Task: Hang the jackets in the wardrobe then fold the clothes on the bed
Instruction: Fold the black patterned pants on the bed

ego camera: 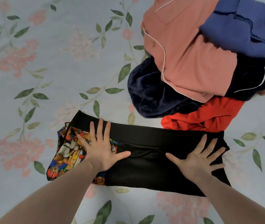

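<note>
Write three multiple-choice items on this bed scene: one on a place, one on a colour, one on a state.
1. Where does the left hand rest?
A. on the printed cloth and black garment
B. on the bare sheet
C. on the pile

2. What colour is the garment nearest the black one in the pile?
A. green
B. red
C. white

3. How is the right hand?
A. in a fist
B. pinching a sleeve
C. flat, fingers spread

Key: 1 A, the palm spans both fabrics; 2 B, the red cloth lies just above its edge; 3 C, the fingers lie straight on the black garment.
</note>
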A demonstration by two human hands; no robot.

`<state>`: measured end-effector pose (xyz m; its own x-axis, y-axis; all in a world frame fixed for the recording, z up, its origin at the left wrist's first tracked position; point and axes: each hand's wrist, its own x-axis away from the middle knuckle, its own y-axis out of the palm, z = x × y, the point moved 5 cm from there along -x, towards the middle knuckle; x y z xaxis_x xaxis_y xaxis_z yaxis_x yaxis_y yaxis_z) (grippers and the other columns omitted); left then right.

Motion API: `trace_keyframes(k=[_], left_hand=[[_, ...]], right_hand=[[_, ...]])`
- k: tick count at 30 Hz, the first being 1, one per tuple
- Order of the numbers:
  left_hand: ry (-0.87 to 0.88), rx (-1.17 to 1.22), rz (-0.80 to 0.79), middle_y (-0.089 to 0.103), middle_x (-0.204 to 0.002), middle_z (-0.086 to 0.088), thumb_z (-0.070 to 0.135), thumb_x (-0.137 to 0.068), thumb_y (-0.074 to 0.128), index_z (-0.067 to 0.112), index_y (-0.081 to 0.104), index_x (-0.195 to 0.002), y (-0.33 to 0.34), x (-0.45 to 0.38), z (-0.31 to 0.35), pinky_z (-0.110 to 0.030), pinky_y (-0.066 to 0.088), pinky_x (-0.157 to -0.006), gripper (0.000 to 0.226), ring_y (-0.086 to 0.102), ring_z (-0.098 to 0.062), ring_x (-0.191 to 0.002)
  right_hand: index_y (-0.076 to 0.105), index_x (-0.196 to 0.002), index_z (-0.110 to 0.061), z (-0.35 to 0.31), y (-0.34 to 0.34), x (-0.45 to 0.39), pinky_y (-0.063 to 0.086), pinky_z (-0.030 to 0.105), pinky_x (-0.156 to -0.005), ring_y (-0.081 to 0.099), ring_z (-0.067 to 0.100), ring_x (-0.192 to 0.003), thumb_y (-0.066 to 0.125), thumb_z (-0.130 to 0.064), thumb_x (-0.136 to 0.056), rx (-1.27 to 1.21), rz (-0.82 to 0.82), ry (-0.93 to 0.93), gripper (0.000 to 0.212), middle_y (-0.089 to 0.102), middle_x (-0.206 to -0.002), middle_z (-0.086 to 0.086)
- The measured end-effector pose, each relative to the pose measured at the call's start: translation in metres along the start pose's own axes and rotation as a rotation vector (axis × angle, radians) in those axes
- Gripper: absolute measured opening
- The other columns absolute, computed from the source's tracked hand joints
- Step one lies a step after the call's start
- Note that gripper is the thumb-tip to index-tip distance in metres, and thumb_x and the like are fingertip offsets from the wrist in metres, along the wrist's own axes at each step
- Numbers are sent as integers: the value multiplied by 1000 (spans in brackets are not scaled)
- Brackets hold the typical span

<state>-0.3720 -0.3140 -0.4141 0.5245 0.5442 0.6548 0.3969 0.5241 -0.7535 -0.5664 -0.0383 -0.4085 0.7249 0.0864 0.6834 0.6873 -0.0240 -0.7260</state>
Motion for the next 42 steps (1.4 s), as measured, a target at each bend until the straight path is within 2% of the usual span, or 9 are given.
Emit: trace_keyframes(k=[15,22,24,26,30,33,36,39,42], left_hand=[[-4,-19,-11,-52,-153,4,111,-53,18,30,-36,-153,-2,-1,1,-78,-15,-110,138,-49,-31,-141],[42,64,-15,-34,-163,12,110,-54,29,43,-25,-155,-12,3,-6,-75,-13,-114,133,-33,-27,-151],[70,138,95,-12,-170,10,103,-66,34,46,-2,-159,-25,8,-12,-70,-8,-118,115,-15,-25,-156],[57,202,341,14,-168,1,90,-80,43,39,21,-158,-43,18,-25,-64,6,-122,95,11,-28,-155],[-180,308,661,36,-155,-14,62,-89,63,18,39,-151,-60,42,-77,-58,25,-115,79,32,-39,-142],[-368,366,526,51,-137,-23,57,-91,65,7,46,-138,-51,49,-122,-55,41,-104,71,47,-45,-128],[-279,403,337,66,-107,-19,46,-99,59,6,57,-109,-45,53,-137,-42,45,-83,42,60,-42,-105],[-238,407,429,67,-104,-22,37,-104,53,6,61,-102,-61,64,-143,-43,45,-82,33,60,-43,-102],[-344,405,460,65,-116,-26,32,-103,54,1,62,-114,-65,71,-149,-46,47,-90,33,59,-47,-112]], right_hand=[[-44,-146,-27,-3,-4,1,0,78,-114,-34,44,-147,49,-106,-42,15,46,-23,160,-41,-159,6],[-27,-155,-33,7,-6,5,3,75,-115,-23,40,-153,56,-103,-45,-39,148,-76,155,-29,-166,-1],[-18,-158,-35,14,-9,8,8,72,-117,-15,38,-155,56,-99,-53,-53,189,-108,143,-19,-169,-3],[2,-161,-33,26,-21,17,19,66,-119,5,37,-155,62,-88,-65,-159,322,-197,126,3,-170,0],[33,-154,-12,66,-47,38,30,53,-118,35,39,-141,82,-53,-77,-460,620,-252,100,35,-153,18],[33,-154,-13,92,-40,35,37,52,-116,45,36,-138,79,-67,-71,-616,424,-49,109,45,-151,13],[51,-140,-13,98,-37,38,48,42,-105,60,30,-122,81,-61,-75,-754,169,64,85,63,-133,5],[65,-121,-16,93,-44,43,52,35,-86,69,23,-101,85,-47,-78,-907,-81,60,56,73,-110,1],[69,-123,-16,92,-55,49,55,35,-83,73,23,-103,84,-39,-80,-981,-194,25,51,77,-112,1]])
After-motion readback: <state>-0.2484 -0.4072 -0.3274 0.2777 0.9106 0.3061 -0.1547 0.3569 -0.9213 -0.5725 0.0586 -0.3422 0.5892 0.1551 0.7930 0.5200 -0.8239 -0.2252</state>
